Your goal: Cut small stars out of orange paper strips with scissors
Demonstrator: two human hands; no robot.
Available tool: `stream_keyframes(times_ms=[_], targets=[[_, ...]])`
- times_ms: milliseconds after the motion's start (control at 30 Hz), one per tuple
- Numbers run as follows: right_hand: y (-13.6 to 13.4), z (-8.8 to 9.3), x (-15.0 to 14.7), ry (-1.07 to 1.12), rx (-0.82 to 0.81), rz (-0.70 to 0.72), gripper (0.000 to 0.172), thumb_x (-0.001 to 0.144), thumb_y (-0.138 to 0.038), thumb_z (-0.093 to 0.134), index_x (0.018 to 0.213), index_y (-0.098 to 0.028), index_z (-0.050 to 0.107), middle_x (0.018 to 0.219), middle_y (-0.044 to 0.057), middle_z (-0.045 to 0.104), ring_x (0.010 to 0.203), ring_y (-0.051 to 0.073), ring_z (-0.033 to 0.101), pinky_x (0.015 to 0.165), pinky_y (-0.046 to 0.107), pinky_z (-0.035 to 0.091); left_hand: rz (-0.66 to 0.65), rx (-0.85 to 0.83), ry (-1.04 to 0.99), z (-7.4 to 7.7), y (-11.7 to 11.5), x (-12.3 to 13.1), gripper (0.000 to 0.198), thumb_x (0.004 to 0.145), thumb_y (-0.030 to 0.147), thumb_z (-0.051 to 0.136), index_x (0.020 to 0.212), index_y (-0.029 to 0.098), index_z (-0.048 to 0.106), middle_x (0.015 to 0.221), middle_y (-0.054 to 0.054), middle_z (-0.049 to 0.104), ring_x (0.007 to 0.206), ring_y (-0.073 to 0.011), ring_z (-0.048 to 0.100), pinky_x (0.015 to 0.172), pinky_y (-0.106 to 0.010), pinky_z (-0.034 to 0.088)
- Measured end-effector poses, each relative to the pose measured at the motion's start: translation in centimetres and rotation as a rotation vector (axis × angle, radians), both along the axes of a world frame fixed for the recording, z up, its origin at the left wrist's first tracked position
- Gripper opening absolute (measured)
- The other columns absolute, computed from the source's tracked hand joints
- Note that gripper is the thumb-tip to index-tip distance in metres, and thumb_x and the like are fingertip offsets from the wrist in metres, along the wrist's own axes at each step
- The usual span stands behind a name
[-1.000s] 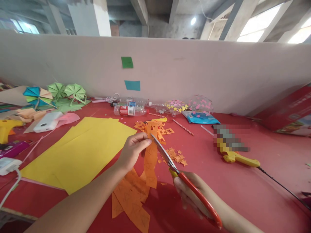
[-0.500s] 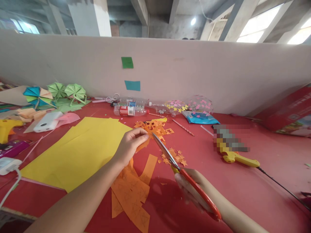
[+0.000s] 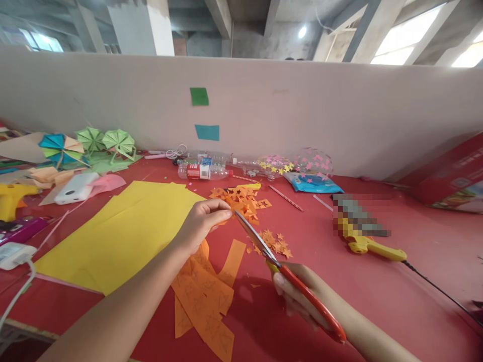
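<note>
My left hand (image 3: 207, 218) is closed in a pinch above the orange paper; a bit of orange shows by its fingertips, mostly hidden. Scissors (image 3: 256, 239) with red handles are gripped by my right hand (image 3: 302, 294), their tips close to my left fingertips and the blades nearly together. Orange strips (image 3: 207, 301) with star outlines lie below my left hand. Small cut orange stars (image 3: 277, 244) are scattered behind the blades. Beyond my left hand is a pile of orange scraps (image 3: 243, 201) with star-shaped holes.
Yellow sheets (image 3: 124, 231) lie left of centre. Plastic bottles (image 3: 204, 171), a blue packet (image 3: 315, 183) and a striped straw (image 3: 286, 198) are farther back. A yellow glue gun (image 3: 377, 249) with a black cord lies right. Paper umbrellas (image 3: 118, 142) stand back left, near a white device (image 3: 76, 187).
The view has shifted slightly. The scissor tips have come a little nearer to my left fingertips, and less orange paper shows under my left hand.
</note>
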State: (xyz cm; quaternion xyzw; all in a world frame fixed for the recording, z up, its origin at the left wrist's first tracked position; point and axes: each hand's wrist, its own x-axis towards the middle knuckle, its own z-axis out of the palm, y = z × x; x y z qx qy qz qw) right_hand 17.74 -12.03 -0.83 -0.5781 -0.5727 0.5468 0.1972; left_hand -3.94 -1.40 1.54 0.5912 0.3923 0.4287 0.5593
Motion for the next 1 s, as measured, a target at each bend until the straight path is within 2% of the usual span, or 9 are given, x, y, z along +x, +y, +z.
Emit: stream_keyframes(times_ms=[267, 400, 633, 767, 1000], targets=[[-0.08, 0.42, 0.10, -0.006, 0.014, 0.024, 0.059, 0.077, -0.077, 0.045, 0.067, -0.019, 0.042, 0.054, -0.004, 0.052, 0.033, 0.002, 0.034, 0.032, 0.015, 0.027, -0.011, -0.006, 0.002, -0.04, 0.05, 0.00, 0.013, 0.069, 0.030, 0.063, 0.065, 0.018, 0.060, 0.051, 0.006, 0.037, 0.045, -0.0054, 0.025, 0.047, -0.024, 0.017], [-0.08, 0.57, 0.17, -0.013, 0.004, 0.030, 0.062, 0.074, -0.080, 0.046, 0.066, -0.019, 0.041, 0.053, -0.005, 0.049, 0.034, 0.002, 0.033, 0.033, 0.015, 0.028, -0.008, -0.006, 0.005, -0.10, 0.14, 0.01, 0.013, 0.069, 0.029, 0.063, 0.065, 0.017, 0.059, 0.049, 0.007, 0.035, 0.045, -0.0052, 0.024, 0.047, -0.024, 0.016], [0.11, 0.67, 0.17, -0.031, -0.003, 0.043, 0.061, 0.074, -0.079, 0.048, 0.065, -0.020, 0.040, 0.055, -0.004, 0.048, 0.038, 0.004, 0.038, 0.033, 0.015, 0.031, -0.014, -0.015, 0.005, -0.10, 0.21, 0.04, 0.013, 0.067, 0.029, 0.062, 0.063, 0.017, 0.058, 0.050, 0.007, 0.036, 0.045, -0.0048, 0.025, 0.046, -0.023, 0.017], [0.14, 0.52, 0.25, -0.014, -0.006, 0.048, 0.066, 0.069, -0.085, 0.044, 0.065, -0.020, 0.041, 0.052, -0.005, 0.047, 0.037, 0.004, 0.036, 0.033, 0.015, 0.030, -0.020, -0.017, 0.005, -0.13, 0.21, 0.05, 0.013, 0.066, 0.028, 0.062, 0.063, 0.017, 0.059, 0.050, 0.007, 0.037, 0.045, -0.0046, 0.025, 0.046, -0.023, 0.017], [0.05, 0.24, 0.51, -0.004, -0.049, 0.038, 0.072, 0.063, -0.090, 0.042, 0.069, -0.019, 0.047, 0.054, -0.002, 0.055, 0.035, 0.003, 0.035, 0.033, 0.016, 0.031, -0.034, -0.017, -0.021, -0.24, 0.30, -0.10, 0.011, 0.065, 0.027, 0.063, 0.063, 0.017, 0.060, 0.050, 0.007, 0.040, 0.044, -0.0042, 0.026, 0.045, -0.023, 0.017]])
